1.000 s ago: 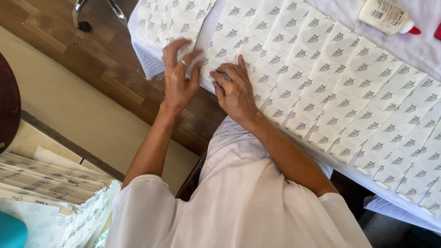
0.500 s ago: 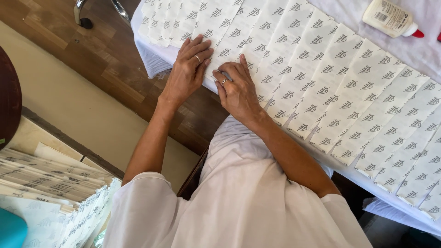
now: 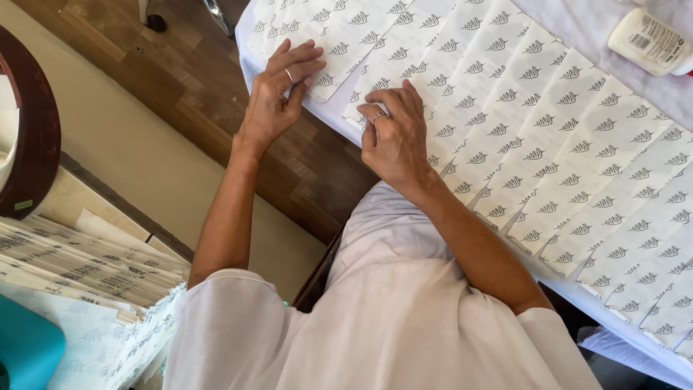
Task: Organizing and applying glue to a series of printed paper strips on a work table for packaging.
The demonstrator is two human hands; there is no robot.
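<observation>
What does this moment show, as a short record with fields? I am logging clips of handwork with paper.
view: head camera, looking down at the person's own arms
left hand: flat, fingers spread, on a patterned paper strip at the table edge
right hand: pressing on the next strip, a ring on one finger
paper: many white strips with a small dark leaf print, laid overlapping in a row
table: white cloth
other things: white bottle at the far side; stack of paper at lower left
</observation>
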